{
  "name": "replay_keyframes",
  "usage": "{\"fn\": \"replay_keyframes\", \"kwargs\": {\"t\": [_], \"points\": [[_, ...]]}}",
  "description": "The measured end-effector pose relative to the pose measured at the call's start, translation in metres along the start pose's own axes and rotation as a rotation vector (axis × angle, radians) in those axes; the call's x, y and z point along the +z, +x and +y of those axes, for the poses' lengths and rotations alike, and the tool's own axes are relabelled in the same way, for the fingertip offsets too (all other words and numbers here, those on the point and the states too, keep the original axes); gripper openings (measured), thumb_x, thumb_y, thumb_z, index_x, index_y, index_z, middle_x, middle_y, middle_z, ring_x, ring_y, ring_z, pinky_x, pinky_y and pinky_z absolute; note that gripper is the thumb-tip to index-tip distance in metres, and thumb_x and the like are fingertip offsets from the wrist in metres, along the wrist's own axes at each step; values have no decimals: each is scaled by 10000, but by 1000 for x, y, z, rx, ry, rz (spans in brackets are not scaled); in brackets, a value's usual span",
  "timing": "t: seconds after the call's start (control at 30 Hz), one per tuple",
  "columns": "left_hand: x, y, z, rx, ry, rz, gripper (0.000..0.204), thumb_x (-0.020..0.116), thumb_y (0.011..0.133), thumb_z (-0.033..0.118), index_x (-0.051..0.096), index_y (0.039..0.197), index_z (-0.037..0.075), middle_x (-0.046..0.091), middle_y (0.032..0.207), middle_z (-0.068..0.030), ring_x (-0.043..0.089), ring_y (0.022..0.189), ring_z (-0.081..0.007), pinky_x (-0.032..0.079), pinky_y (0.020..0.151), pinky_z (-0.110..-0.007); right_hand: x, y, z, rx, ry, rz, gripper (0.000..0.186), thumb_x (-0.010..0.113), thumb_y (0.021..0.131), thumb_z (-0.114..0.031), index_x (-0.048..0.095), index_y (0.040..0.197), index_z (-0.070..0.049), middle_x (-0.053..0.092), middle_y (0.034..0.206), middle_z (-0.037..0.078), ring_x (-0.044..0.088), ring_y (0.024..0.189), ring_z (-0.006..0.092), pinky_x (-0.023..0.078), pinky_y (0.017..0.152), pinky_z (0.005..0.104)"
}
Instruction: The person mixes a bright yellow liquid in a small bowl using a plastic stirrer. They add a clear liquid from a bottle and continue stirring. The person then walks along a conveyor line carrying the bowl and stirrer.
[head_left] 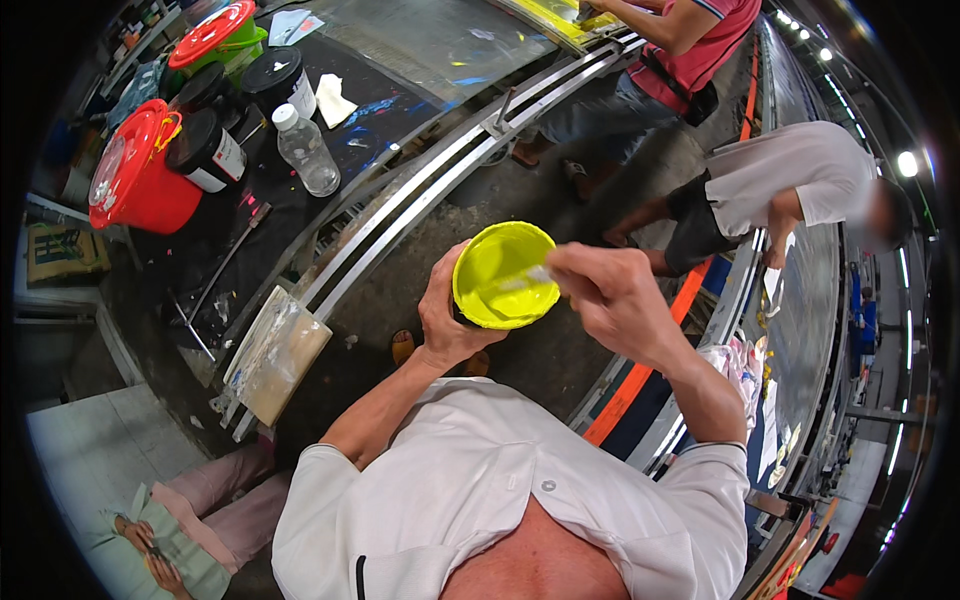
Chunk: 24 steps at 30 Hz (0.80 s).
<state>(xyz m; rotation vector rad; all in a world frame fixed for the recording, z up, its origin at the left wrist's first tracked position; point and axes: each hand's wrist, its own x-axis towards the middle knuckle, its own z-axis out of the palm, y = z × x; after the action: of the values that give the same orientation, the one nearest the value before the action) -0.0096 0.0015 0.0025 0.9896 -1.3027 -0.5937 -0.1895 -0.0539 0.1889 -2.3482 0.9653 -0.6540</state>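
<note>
My left hand (441,312) is wrapped round the side of a round tub (488,241) and holds it in front of my chest, its open top facing me. Bright yellow-green ink or paint coats the tub's inside and rim. In my right hand (612,300), the fingers are closed on a pale stirring stick (527,279) that reaches into the tub. Its lower end is smeared with the same colour, and motion blurs it a little. The grip end is hidden within my fingers.
On the dark, paint-spotted table at the left stand a red bucket (150,170), black tubs (206,150) and a clear bottle (308,150). Metal rails (400,205) border it. One person in red (672,45) works ahead; another in white (785,175) bends at the right-hand table. Someone sits lower left.
</note>
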Motion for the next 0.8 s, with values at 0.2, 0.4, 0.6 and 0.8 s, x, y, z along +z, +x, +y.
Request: {"fn": "replay_keyframes", "kwargs": {"t": [0.2, 0.4, 0.6, 0.8], "points": [[-1, 7, -4, 69, 85, 36, 952, 951, 570, 206, 504, 1393, 33, 579, 1376, -197, 585, 1261, -353, 462, 1087, -442, -27, 2, -16, 79, -271, -209, 200, 630, 765, 51, 622, 944, -35, 601, 764, 169, 611, 713, 398, 478, 619, 442], [5, 6, 3, -2, -8, 9, 942, 952, 569, 195, 511, 1384, 25, 587, 1363, -198, 599, 1242, -352, 476, 1072, -437, -1, 7, -5, -25, -175, 112, 171, 643, 750, 35, 603, 904, -27, 575, 738, 173, 601, 687, 400, 470, 619, 454], [4, 3, -7, 30, 35, 29, 952, 951, 566, 200, 507, 1390, 29, 589, 1358, -188, 602, 1237, -344, 481, 1067, -424, -24, -2, -14, 111, -29, -196, 214, 616, 786, 102, 625, 978, 9, 653, 867, 177, 635, 734, 379, 493, 623, 365], [3, 7, 2, 11, 41, 15, 959, 955, 563, 187, 501, 1394, 33, 584, 1370, -187, 596, 1248, -346, 468, 1081, -430, -15, 8, -4, 18, -264, -50, 212, 631, 758, 47, 596, 956, -19, 613, 788, 170, 617, 725, 393, 464, 605, 445]]}}
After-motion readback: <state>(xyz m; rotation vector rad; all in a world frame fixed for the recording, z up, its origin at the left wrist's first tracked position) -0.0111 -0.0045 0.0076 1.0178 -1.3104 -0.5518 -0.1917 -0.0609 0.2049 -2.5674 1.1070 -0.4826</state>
